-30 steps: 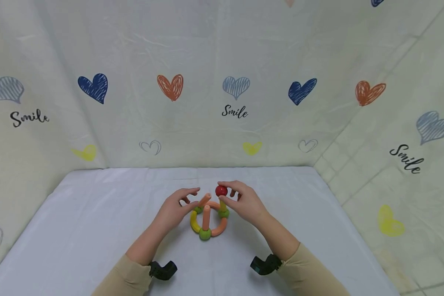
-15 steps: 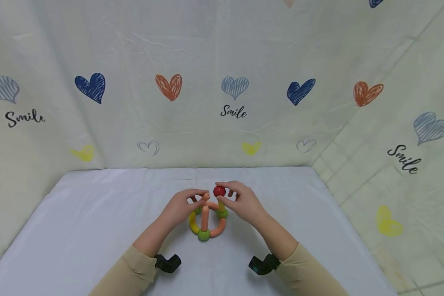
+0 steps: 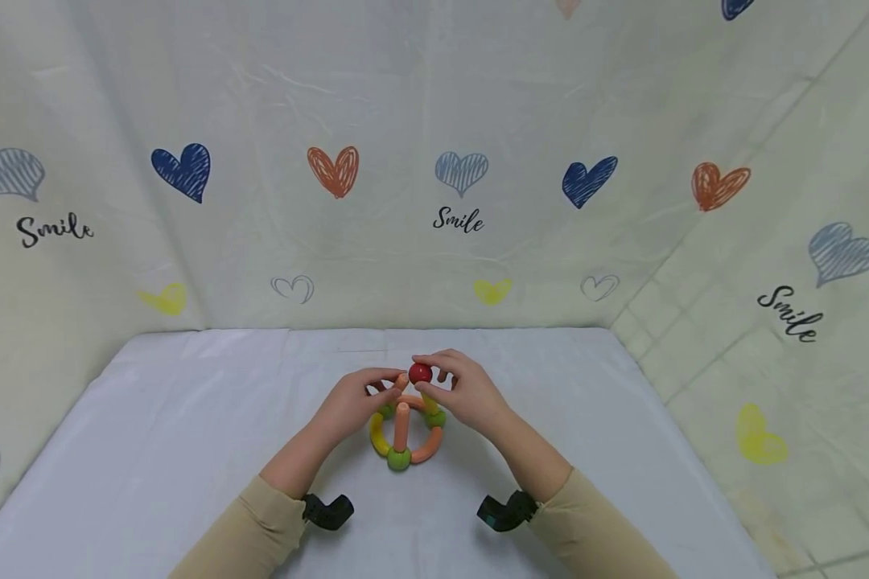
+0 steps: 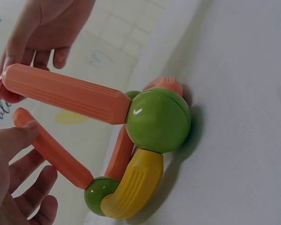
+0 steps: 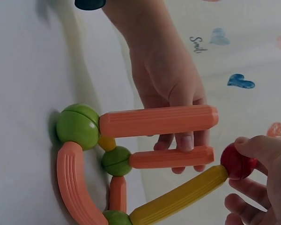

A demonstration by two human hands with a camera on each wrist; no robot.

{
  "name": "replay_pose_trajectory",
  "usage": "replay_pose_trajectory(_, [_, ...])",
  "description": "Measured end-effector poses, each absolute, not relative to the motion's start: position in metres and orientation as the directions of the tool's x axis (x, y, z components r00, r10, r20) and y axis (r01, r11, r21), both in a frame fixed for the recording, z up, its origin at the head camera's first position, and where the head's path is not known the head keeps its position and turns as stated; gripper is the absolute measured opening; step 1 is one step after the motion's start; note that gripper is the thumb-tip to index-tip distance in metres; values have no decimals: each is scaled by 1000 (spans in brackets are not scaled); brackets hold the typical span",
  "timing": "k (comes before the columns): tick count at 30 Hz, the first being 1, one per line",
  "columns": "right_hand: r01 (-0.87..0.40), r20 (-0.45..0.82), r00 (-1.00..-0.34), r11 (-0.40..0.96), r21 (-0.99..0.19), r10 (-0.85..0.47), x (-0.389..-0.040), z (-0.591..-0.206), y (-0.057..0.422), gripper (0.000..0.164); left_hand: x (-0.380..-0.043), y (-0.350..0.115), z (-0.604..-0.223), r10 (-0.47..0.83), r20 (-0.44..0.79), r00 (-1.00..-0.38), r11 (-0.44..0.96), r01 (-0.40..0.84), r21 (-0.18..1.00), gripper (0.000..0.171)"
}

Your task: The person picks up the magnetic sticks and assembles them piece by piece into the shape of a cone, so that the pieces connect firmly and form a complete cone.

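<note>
A ring of curved orange [image 3: 429, 445] and yellow [image 3: 380, 434] pieces, joined by green balls [image 3: 399, 459], lies on the white table. Three straight rods rise from those balls. My left hand [image 3: 355, 402] pinches the upper part of the far-left orange rod [image 5: 173, 158] between thumb and fingers. With thumb and fingertips, my right hand [image 3: 471, 394] holds a red ball [image 3: 420, 373], which sits on the top end of the yellow rod [image 5: 180, 197]. This rod leans inward to the left. The near orange rod [image 3: 401, 428] stands upright, touched by neither hand.
A white cloth [image 3: 188, 450] covers the table. Behind it hangs a pale curtain [image 3: 384, 241] printed with hearts and words. Dark wrist devices [image 3: 327, 512] sit below both hands.
My left hand has moved right and now pinches the far-left orange rod, which stands more upright. My right hand has shifted left with the red ball, tilting the yellow rod inward.
</note>
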State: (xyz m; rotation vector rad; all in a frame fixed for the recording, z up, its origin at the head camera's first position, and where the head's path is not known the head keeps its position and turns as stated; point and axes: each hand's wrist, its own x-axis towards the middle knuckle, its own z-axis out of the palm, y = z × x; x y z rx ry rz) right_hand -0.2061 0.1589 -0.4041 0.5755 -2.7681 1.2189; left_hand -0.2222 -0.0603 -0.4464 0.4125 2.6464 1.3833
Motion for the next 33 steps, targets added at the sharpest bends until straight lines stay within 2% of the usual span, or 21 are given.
replay_pose_trajectory(8, [-344, 168, -930, 615, -710, -326, -208, -402, 151, 40, -222, -59, -444, 298, -3, -955, 580, 178, 795, 37])
replay_pose_trajectory(21, [-327, 146, -932, 599, -731, -331, -209, -403, 150, 39, -221, -65, -445, 260, 16, -966, 555, 163, 816, 32])
replay_pose_trajectory(33, [-319, 145, -936, 601, -732, -320, -209, -404, 151, 39, -196, -74, -439, 229, 83, -970, 536, 197, 821, 29])
